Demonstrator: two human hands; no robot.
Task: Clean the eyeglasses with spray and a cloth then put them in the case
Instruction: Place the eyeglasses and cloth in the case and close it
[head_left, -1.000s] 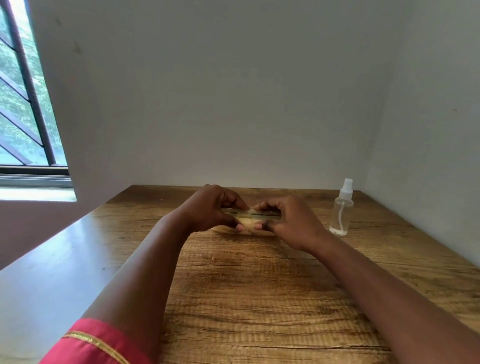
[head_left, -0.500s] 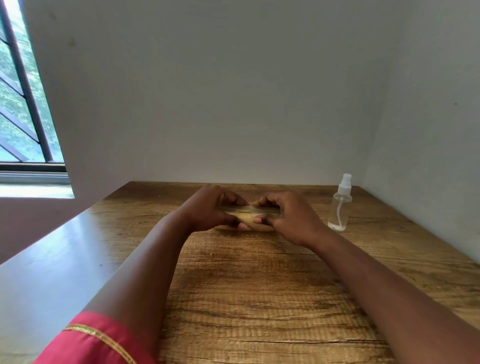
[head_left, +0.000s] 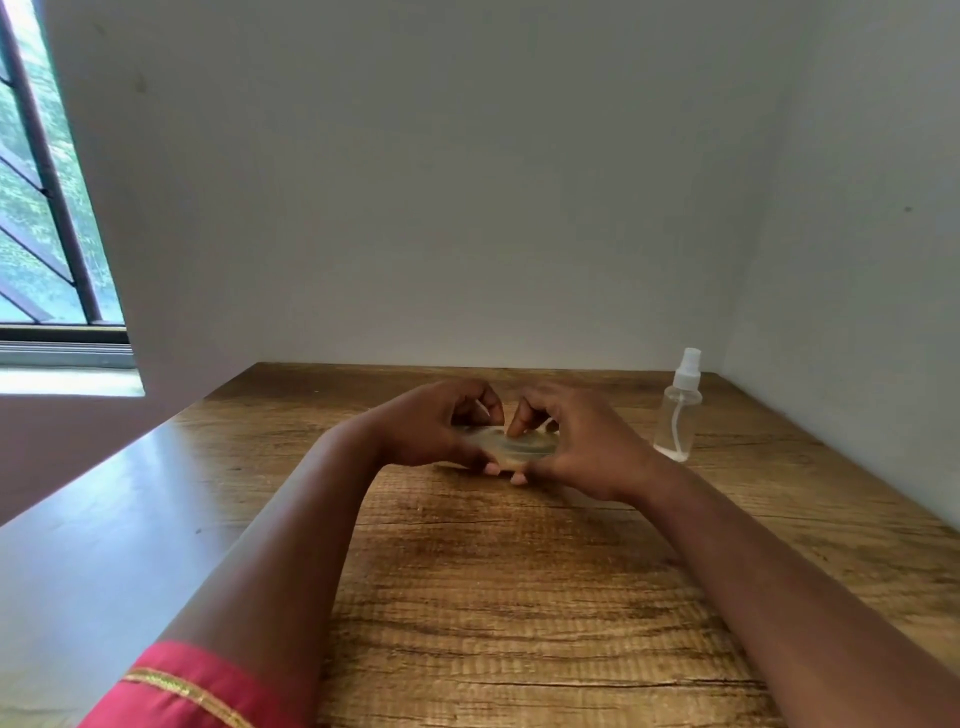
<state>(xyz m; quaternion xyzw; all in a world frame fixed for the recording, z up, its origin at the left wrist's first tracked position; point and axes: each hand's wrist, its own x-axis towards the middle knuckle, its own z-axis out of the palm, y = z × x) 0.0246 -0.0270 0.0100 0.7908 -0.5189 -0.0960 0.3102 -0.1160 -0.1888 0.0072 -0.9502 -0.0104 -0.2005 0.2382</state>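
A translucent, yellowish eyeglass case (head_left: 511, 446) rests on the wooden table (head_left: 519, 597) in the middle, with a dark shape faintly showing through it. My left hand (head_left: 431, 428) grips its left end, thumb underneath at the front. My right hand (head_left: 576, 441) grips its right end, with the fingertips pressing down on its top. Much of the case is covered by both hands. A clear spray bottle (head_left: 678, 410) with a white nozzle stands upright to the right of my right hand. No cloth is visible.
White walls close off the table at the back and along the right side, near the bottle. A barred window (head_left: 41, 208) is at the far left, beyond the table's left edge.
Both hands have drawn closer together on the case. My right fingers now curl over and press on its top, and the gap seen between its halves earlier no longer shows.
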